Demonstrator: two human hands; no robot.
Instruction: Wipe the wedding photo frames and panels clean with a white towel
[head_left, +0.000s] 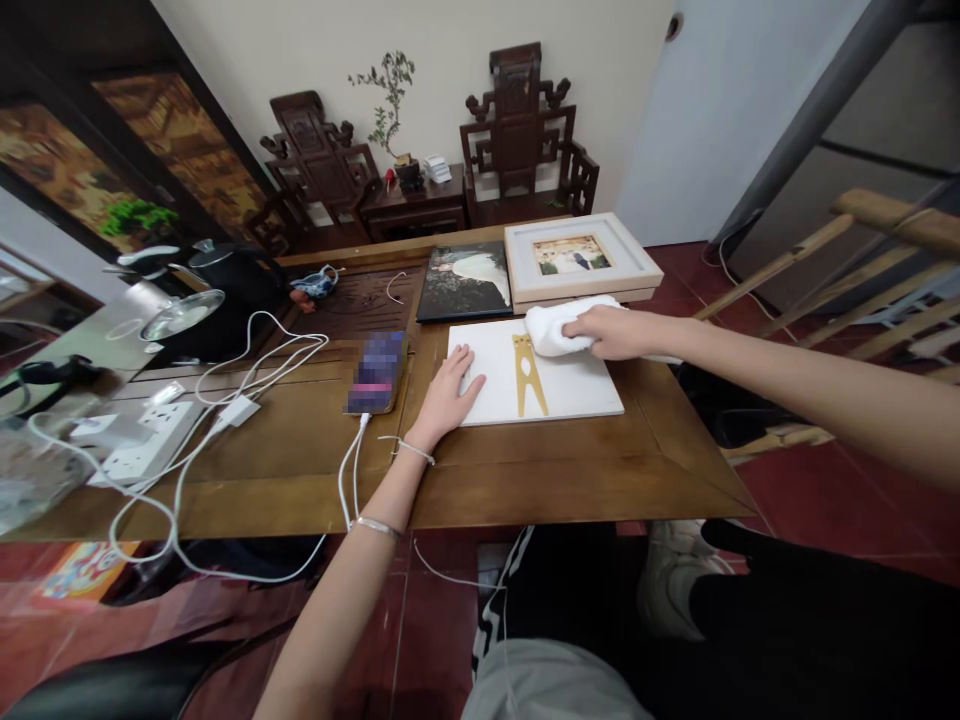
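A white rectangular board (pixel 577 395) lies flat on the wooden table, with a gold-coloured piece (pixel 530 380) on it shaped like a clothespin with two legs. My left hand (pixel 450 388) rests with fingers stretched out on the board's left edge. My right hand (pixel 611 332) grips a folded white cloth (pixel 551 328) and presses it on the far right part of the board. Behind the board lie a dark photo panel (pixel 465 280) showing a white dress and a pale framed photo (pixel 581 255) in a deep white frame.
A phone (pixel 379 372) with a plugged-in white cable lies left of the board. Further left are a power strip (pixel 150 440), looped white cables, a black kettle (pixel 236 280) and a glass lid (pixel 184 314). A wooden rack-like chair (pixel 847 250) stands at the right.
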